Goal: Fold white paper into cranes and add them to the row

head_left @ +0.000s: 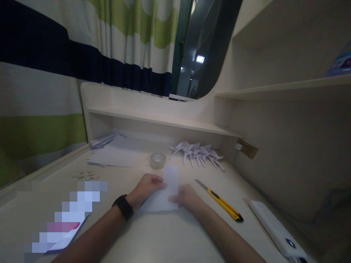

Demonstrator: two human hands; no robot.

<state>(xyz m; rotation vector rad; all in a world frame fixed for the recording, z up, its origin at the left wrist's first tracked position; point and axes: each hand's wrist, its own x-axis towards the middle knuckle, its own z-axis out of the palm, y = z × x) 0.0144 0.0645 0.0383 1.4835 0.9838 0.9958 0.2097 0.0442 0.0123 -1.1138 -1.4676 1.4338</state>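
Note:
A white sheet of paper [170, 179], partly folded, is between my hands above the desk. My left hand [149, 186], with a black band on the wrist, pinches its left edge, thumb and fingers together. On the opposite side, my right hand [188, 197] grips the right edge; its fingers are slightly blurred. A roll of clear tape [157, 160] lies just beyond the paper. To the right of my right hand rests a yellow utility knife [222, 202] with its blade out. Several white paper pinwheels [196, 151] are heaped at the back.
A stack of white paper [115, 153] and rolled paper sticks [105, 140] lie at the back left. Nearer are small pale pieces [85, 175] and a pixelated device [68, 226]. A white oblong device [274, 226] lies right, below a wall socket [248, 148]. A low shelf [159, 120] spans the back.

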